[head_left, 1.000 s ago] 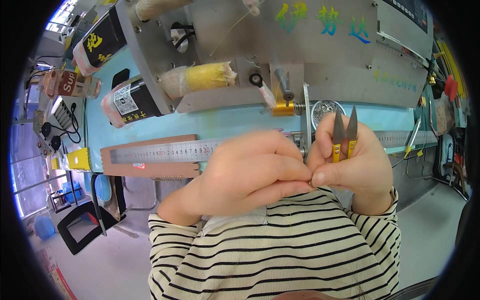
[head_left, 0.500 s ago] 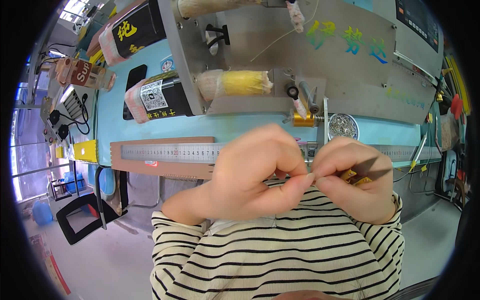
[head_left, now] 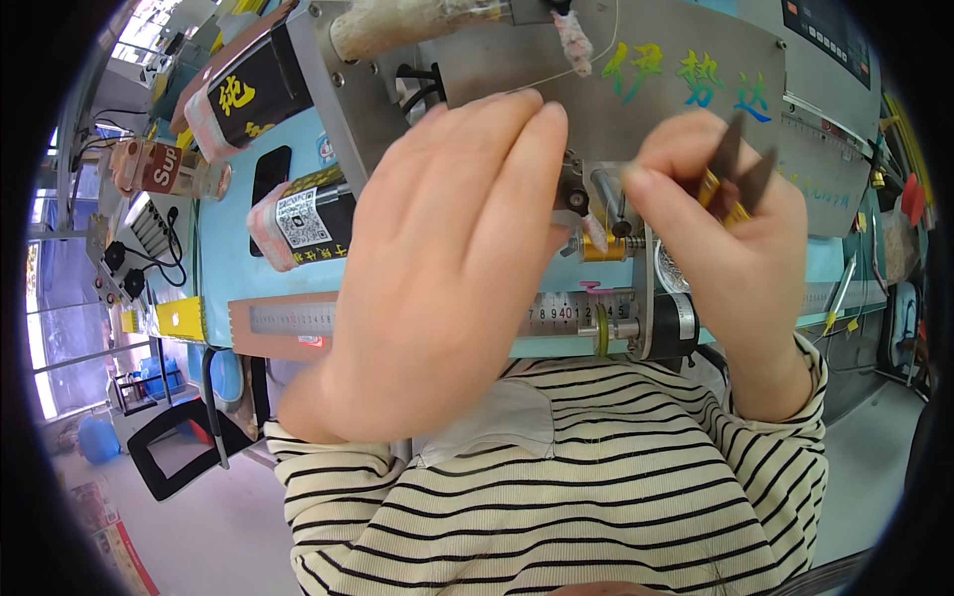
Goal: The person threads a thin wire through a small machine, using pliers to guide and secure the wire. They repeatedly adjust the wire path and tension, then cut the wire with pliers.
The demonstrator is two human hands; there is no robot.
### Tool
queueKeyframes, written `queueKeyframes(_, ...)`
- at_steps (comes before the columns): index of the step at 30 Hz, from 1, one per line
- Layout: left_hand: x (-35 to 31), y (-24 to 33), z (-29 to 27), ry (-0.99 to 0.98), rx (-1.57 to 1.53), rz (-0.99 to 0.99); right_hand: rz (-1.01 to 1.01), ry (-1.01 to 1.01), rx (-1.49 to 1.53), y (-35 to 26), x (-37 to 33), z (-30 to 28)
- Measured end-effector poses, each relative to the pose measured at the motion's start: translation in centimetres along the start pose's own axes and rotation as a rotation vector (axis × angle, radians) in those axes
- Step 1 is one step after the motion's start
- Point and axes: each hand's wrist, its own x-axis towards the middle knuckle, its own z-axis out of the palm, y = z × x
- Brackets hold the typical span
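My left hand [head_left: 447, 248] is raised in front of the machine, its back toward me and slightly blurred. Its fingers stretch forward side by side, and nothing shows in them. A pale thread [head_left: 596, 62] hangs from above and runs close to those fingertips; contact cannot be told. To the right, my right hand [head_left: 740, 248] is closed around small thread snips [head_left: 712, 189] with yellow handles and dark blades pointing up. Its thumb and forefinger come together in front. Between the hands is a gold cylinder [head_left: 602, 247] on the machine.
A steel machine plate [head_left: 686, 60] stands behind my hands. Along the table edge lies a steel ruler [head_left: 556, 313], with a greenish ring [head_left: 601, 330] on a shaft beside it. A clear bottle [head_left: 159, 167] and a black phone [head_left: 270, 171] are at left. A bowl [head_left: 671, 270] is partly hidden.
My hands were together near the ruler, fingertips touching. They have separated and risen, the left up and leftward, the right up and rightward. The snips' blades now show.
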Motion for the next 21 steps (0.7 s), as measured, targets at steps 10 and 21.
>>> queueKeyframes(10,1.0,-1.4,0.2,-0.063,0.0,0.073,0.215,-0.034,0.167,0.4,1.4,1.1)
queueKeyframes(21,0.8,-0.5,-0.8,-0.179,-0.237,-0.113,0.481,-0.229,0.18,-0.3,3.9,-0.2)
